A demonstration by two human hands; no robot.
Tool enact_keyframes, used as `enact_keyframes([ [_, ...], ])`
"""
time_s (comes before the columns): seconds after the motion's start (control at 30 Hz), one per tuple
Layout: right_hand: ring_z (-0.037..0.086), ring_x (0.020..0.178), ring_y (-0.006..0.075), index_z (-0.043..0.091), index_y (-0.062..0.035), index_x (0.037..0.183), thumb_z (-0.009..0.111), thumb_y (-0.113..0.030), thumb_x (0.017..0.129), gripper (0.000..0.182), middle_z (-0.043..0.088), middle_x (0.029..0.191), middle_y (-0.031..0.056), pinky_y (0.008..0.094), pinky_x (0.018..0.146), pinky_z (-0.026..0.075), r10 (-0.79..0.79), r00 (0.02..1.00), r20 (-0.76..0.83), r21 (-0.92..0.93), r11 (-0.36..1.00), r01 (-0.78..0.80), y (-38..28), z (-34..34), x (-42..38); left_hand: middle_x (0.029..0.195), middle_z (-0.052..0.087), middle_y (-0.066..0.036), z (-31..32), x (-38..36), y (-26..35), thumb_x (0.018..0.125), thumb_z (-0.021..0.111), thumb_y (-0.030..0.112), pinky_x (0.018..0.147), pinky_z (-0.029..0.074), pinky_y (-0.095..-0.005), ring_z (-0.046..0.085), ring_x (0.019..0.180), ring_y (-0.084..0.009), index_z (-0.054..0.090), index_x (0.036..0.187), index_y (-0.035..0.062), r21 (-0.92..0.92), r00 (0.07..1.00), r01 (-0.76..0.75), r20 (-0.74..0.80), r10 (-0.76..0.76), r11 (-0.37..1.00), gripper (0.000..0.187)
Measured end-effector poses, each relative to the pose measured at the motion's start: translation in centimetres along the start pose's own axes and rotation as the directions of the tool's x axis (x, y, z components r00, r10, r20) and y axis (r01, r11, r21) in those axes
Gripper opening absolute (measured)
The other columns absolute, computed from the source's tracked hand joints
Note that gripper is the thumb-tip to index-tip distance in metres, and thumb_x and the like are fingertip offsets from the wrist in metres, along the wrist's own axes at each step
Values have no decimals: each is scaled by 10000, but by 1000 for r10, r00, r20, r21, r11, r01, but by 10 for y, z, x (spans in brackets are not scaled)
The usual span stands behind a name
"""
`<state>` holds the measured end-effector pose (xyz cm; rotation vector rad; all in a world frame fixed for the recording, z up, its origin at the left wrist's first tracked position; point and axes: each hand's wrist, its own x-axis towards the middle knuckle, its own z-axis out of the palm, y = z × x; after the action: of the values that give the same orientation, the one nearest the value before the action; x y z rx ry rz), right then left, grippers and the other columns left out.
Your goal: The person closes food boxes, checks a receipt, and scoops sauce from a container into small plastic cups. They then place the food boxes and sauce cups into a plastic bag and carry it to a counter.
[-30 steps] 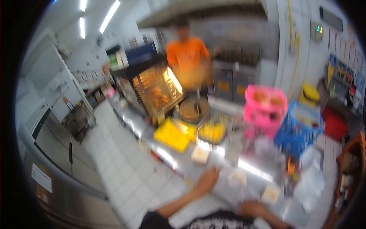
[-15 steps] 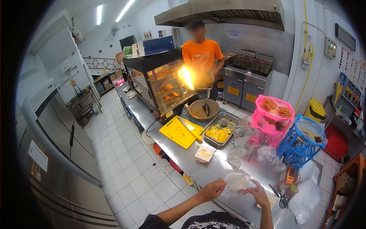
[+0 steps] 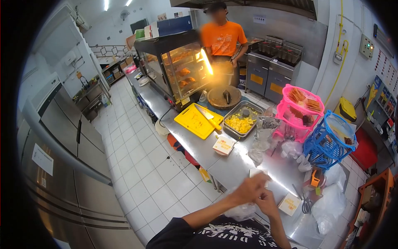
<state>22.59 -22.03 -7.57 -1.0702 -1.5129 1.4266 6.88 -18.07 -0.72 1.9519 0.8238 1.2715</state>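
My left hand (image 3: 251,189) is closed near the steel table's front edge, its fingers blurred. Just to the right, my right hand (image 3: 265,201) is closed too, and the two touch or nearly touch. A clear plastic bag (image 3: 241,211) hangs below them, close to my shirt; which fingers hold it is hard to make out. Behind my hands, a small white box (image 3: 258,172) is partly hidden. Another white box with orange print (image 3: 289,204) lies right of my right hand, and one more (image 3: 224,145) is farther back. Black scissors (image 3: 306,205) lie at the right.
A yellow board (image 3: 198,120) with a knife, a tray of yellow pieces (image 3: 241,123), a round pan (image 3: 224,98), a pink basket (image 3: 299,108) and a blue basket (image 3: 327,141) stand on the table (image 3: 188,147). A person in orange (image 3: 224,39) stands behind, beside a heated cabinet (image 3: 172,74).
Both hands have come together, and the plastic bag has moved from between them down toward my shirt. The white boxes near them are now more visible. The view has shifted slightly.
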Motion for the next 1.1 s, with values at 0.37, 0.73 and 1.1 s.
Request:
enact_keyframes([
  [0.37,602,831,96,595,-36,1076,661,-152,908,215,635,914,38,262,669,515,215,888,-407,827,499,258,-36,-11,-6,1260,534,-126,24,1,50,747,673,76,1025,410,-449,474,1230,-345,618,1165,97,175,962,-263,117,245,949,421],
  [0.73,583,975,156,503,-22,1231,642,-148,911,371,602,1061,91,308,754,524,183,705,-685,678,515,525,-47,-47,12,1063,592,-96,28,-38,38,719,603,-43,853,487,-428,576,988,-305,662,1032,106,65,936,-341,113,332,938,352],
  [1.1,454,1269,345,243,24,1472,614,-176,913,699,435,1389,251,413,1029,421,-475,682,-555,-614,788,49,-16,-46,56,975,603,-180,-39,-18,2,720,476,-103,778,483,-423,589,837,-362,610,1173,-18,407,865,-8,-455,211,913,480],
])
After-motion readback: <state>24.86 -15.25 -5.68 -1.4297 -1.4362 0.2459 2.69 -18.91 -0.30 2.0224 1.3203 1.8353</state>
